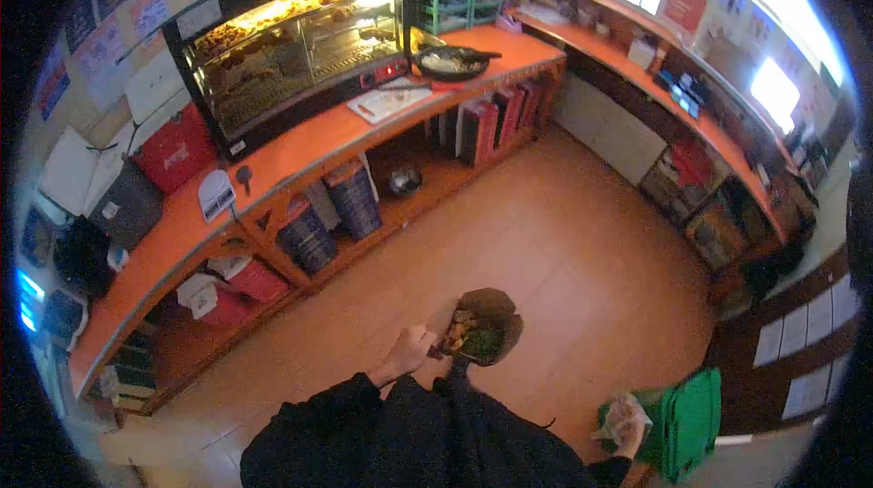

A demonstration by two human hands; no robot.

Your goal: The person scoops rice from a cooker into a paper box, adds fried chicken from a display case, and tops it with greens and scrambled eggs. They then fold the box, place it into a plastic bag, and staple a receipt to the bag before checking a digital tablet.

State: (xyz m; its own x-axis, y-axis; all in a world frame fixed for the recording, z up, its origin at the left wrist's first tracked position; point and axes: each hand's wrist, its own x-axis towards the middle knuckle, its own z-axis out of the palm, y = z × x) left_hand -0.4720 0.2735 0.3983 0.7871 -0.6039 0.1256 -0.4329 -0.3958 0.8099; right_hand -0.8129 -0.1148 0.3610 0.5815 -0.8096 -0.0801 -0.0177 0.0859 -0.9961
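Item: pan, dark and round, loaded with food (greens and orange pieces). It hangs over bare floor, just ahead of the person's chest and well apart from the counter.

Left hand: fingers curled into a fist around a short handle. The handle runs from the fist rightward and slightly away to the pan's near-left rim. I cannot tell whether it belongs to the pan or to a utensil resting in the food.

Right hand: low on the right, fingers closed on a pale crumpled bag, touching the green bin.

Key relation: the pan lies just right of the left fist and is joined to it by the handle. The right hand is well apart from the pan, so the left hand is much the nearer.

Background: lit display case on the counter, across the floor from the pan.
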